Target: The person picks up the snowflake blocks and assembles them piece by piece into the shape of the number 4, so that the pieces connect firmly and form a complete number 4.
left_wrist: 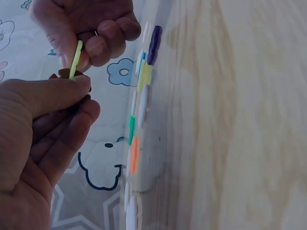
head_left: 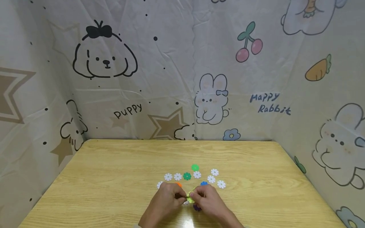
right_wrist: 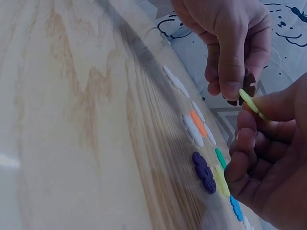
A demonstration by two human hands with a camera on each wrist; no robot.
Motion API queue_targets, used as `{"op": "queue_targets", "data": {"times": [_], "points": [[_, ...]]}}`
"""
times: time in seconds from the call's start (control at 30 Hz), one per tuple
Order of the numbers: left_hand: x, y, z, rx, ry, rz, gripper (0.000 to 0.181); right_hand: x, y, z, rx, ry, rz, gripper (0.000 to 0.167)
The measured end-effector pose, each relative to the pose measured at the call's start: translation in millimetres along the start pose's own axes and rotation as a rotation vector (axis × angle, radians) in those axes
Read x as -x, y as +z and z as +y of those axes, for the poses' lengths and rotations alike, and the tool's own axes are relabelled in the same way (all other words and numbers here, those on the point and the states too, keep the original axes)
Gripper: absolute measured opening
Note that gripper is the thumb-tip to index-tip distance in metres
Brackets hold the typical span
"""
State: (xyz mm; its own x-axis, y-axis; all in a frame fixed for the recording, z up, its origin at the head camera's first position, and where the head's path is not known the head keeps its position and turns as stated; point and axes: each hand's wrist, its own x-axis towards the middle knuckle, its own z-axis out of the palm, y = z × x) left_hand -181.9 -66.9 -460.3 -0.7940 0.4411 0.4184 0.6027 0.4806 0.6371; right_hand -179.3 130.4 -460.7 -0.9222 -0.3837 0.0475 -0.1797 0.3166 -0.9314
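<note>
Above the table, my left hand (head_left: 166, 202) pinches a dark brown notched disc (right_wrist: 249, 82) between thumb and fingers. My right hand (head_left: 211, 202) pinches a yellow-green notched disc (head_left: 190, 197) by its edge. The two discs meet at an angle in the left wrist view, the yellow-green one (left_wrist: 76, 59) against the brown one (left_wrist: 64, 73); whether their slots are engaged, I cannot tell. Under and beside the hands lie a purple disc (right_wrist: 204, 173), an orange disc (right_wrist: 197, 123) and a blue disc (head_left: 203, 183), flat on the table.
Beyond the hands, several white discs (head_left: 168, 176), a dark green disc (head_left: 187, 176) and a bright green disc (head_left: 195, 167) lie on the wooden table (head_left: 119, 164). A patterned cloth (head_left: 171, 79) with cartoon animals hangs behind the table and along both sides.
</note>
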Motion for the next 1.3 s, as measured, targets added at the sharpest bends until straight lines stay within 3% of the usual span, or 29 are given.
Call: {"op": "queue_targets", "data": {"times": [0.33, 0.53, 0.67, 0.9, 1.1, 1.3], "points": [[1.2, -4.3, 1.1, -0.034, -0.025, -0.065, 0.016, 2.3, -1.3, 0.3, -0.033, 0.0, -0.053, 0.035], [1.3, -2.7, 1.7, -0.115, -0.044, -0.067, 0.023, 2.8, -1.1, -0.3, -0.046, 0.002, -0.065, 0.035], [1.4, -1.4, 3.9, -0.154, -0.021, -0.055, 0.027, 2.6, 0.3, -0.4, -0.05, -0.003, -0.067, 0.035], [2.3, 0.7, 6.9, -0.167, 0.006, -0.026, 0.028, 2.6, 2.1, 1.0, -0.059, -0.021, -0.073, 0.033], [1.7, -1.7, 6.0, -0.206, -0.012, -0.036, 0.026, 3.6, -3.1, 1.2, 0.014, -0.042, -0.075, 0.031], [2.2, -2.4, 3.2, -0.21, -0.035, -0.036, 0.027, 5.5, -9.2, 1.1, 0.0, -0.036, -0.078, 0.024]]}}
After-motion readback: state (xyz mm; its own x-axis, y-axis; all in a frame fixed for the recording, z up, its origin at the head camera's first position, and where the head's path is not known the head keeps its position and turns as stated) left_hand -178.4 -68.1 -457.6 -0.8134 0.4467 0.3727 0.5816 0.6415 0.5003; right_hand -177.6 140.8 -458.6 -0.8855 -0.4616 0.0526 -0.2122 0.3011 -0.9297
